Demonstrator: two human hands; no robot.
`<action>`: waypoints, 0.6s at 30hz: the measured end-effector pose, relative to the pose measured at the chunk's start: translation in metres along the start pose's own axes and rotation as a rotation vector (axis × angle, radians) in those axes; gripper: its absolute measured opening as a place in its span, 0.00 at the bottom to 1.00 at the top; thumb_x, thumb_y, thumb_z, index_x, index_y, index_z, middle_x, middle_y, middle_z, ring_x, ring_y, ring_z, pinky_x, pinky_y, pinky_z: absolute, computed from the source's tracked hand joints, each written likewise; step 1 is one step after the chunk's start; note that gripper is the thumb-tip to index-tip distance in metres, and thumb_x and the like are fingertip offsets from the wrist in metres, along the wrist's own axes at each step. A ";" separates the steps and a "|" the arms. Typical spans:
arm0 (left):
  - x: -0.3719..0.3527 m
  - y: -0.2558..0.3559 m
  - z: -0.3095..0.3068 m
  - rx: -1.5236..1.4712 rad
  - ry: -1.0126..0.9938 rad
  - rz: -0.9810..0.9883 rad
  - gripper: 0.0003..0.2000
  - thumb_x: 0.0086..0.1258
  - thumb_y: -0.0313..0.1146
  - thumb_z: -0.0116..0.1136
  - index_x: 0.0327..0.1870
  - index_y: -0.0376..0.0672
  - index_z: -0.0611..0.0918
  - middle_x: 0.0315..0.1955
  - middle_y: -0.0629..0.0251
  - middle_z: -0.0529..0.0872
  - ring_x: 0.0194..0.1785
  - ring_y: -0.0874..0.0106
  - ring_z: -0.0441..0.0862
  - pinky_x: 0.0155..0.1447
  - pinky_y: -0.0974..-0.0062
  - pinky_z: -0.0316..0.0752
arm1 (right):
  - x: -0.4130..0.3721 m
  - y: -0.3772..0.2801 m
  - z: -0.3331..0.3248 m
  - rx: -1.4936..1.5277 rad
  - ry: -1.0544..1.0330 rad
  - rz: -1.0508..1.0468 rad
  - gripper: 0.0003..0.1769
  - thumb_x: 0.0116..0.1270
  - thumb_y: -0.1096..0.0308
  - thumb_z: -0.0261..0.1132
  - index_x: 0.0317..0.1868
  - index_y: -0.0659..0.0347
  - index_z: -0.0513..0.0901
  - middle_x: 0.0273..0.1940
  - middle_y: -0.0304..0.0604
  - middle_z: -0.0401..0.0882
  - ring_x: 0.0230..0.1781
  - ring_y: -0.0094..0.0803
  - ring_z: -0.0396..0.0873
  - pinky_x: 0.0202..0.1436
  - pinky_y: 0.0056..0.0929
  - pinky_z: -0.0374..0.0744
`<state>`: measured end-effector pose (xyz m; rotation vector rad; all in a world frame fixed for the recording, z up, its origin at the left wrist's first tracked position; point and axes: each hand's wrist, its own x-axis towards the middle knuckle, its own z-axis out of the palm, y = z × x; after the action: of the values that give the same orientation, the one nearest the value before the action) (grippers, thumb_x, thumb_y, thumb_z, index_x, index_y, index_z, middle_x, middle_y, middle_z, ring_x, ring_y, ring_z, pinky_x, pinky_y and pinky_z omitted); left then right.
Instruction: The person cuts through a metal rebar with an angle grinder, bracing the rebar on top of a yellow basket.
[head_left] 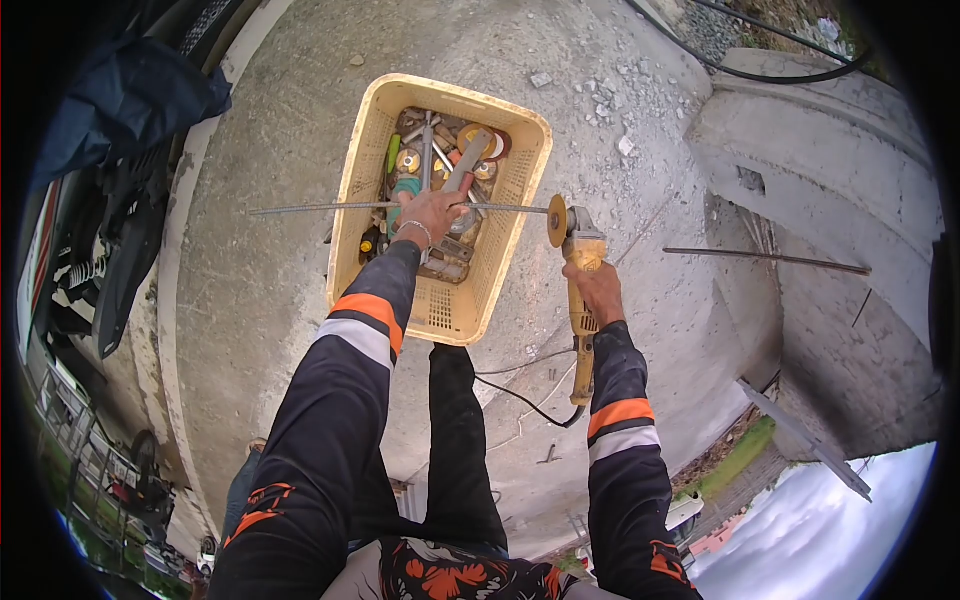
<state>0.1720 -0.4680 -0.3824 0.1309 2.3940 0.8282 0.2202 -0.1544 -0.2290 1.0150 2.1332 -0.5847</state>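
Observation:
My left hand [428, 215] is closed around a thin ribbed steel bar [320, 208], which lies across a yellow plastic crate [345, 190] and sticks out past both sides. In my right hand [599, 293] is a yellow angle grinder [583, 375], gripped around its body. Its cutting disc [557, 221] stands at the right end of the bar, overlapping it in this view. Beneath my left hand, the crate holds a jumble of hand tools, including a flat metal blade [470, 158], a green-handled tool [394, 152] and several round discs [408, 160].
Behind the grinder a black cord [525, 402] trails over the concrete floor [270, 300]. Another steel bar [765, 259] juts across at the right, before a concrete structure [820, 160]. Rubble [626, 145] is scattered beyond the crate. A black hose [740, 72] runs along the top right.

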 end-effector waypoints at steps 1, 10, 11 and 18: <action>0.000 0.001 -0.002 0.004 -0.016 -0.008 0.14 0.78 0.56 0.60 0.52 0.61 0.89 0.45 0.67 0.93 0.55 0.59 0.86 0.59 0.46 0.57 | 0.000 -0.001 0.000 -0.004 0.002 -0.006 0.31 0.52 0.49 0.77 0.46 0.70 0.89 0.42 0.54 0.90 0.42 0.46 0.89 0.48 0.41 0.84; 0.003 0.006 -0.008 0.077 -0.110 -0.039 0.15 0.80 0.57 0.56 0.56 0.65 0.88 0.47 0.71 0.92 0.56 0.65 0.85 0.59 0.51 0.58 | -0.003 -0.002 0.000 -0.008 0.002 -0.022 0.26 0.55 0.52 0.77 0.44 0.66 0.89 0.37 0.45 0.89 0.36 0.37 0.86 0.42 0.37 0.82; 0.002 0.006 -0.008 0.080 -0.111 -0.039 0.15 0.80 0.57 0.56 0.56 0.65 0.88 0.47 0.70 0.92 0.56 0.65 0.85 0.59 0.51 0.58 | -0.004 -0.002 -0.001 -0.012 -0.004 -0.019 0.26 0.55 0.52 0.77 0.44 0.66 0.89 0.37 0.45 0.89 0.35 0.37 0.86 0.42 0.37 0.82; 0.003 0.008 -0.013 0.077 -0.161 -0.048 0.16 0.81 0.58 0.55 0.56 0.65 0.87 0.46 0.69 0.92 0.56 0.63 0.86 0.59 0.47 0.59 | -0.012 -0.008 -0.002 -0.009 -0.002 0.004 0.30 0.52 0.49 0.77 0.45 0.69 0.89 0.40 0.54 0.91 0.41 0.47 0.91 0.46 0.42 0.84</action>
<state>0.1610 -0.4677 -0.3711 0.1638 2.2692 0.6777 0.2180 -0.1639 -0.2182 1.0127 2.1298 -0.5741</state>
